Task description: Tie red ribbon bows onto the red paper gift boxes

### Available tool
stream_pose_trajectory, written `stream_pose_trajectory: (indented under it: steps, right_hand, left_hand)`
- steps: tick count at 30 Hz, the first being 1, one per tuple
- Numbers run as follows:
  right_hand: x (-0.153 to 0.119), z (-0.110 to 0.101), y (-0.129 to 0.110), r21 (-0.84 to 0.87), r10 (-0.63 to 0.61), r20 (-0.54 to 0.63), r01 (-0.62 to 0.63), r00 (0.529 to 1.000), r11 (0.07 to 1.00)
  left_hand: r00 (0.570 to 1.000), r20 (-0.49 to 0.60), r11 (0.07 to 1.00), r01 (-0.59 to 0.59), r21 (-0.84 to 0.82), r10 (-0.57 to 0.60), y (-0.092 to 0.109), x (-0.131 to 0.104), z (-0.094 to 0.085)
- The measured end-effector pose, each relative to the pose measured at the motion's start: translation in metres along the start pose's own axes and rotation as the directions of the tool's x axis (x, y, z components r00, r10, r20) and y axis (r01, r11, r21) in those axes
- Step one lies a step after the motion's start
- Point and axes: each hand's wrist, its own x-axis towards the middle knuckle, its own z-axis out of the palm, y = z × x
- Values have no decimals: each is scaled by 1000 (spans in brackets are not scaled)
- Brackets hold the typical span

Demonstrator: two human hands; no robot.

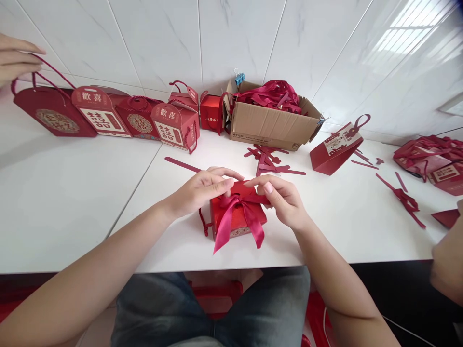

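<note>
A small red gift box (224,217) stands near the table's front edge, with a shiny dark-pink ribbon bow (224,224) on its front and two tails hanging down. My left hand (204,189) is at the box's upper left, thumb and fingers pinched round the ribbon's left loop. On the other side, my right hand (281,196) pinches the right loop between thumb and fingers. A twisted dark-red cord (205,225) hangs at the box's left side.
Several red boxes (139,118) line the wall at left, where another person's hand (16,58) holds a cord handle. Behind are a ribbon-filled carton (267,126) and loose strips (269,161). A triangular box (336,149) and ribbon pile (430,156) lie right; another person's arm (448,255) shows.
</note>
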Motion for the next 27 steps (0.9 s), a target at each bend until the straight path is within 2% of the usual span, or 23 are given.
stream_pose_trajectory:
  steps: [5, 9, 18, 27]
  right_hand:
    - [1, 1, -3, -23, 0, 4, 0, 1000, 1000]
    - [2, 2, -3, -56, -26, 86, 31, 996, 998]
    - [2, 5, -7, -216, -153, 88, 169, 984, 962]
    - [2, 4, -7, -314, -218, 165, 260, 962, 913]
  left_hand:
    - [1000, 1, 988, 29, -149, -29, 2, 0, 0]
    - [998, 4, 995, 62, -81, -62, 3, -2, 0]
    - [1000, 7, 999, 30, -34, -29, 1, -1, 0]
    - [1000, -28, 997, -1, 81, 3, -6, 0, 1]
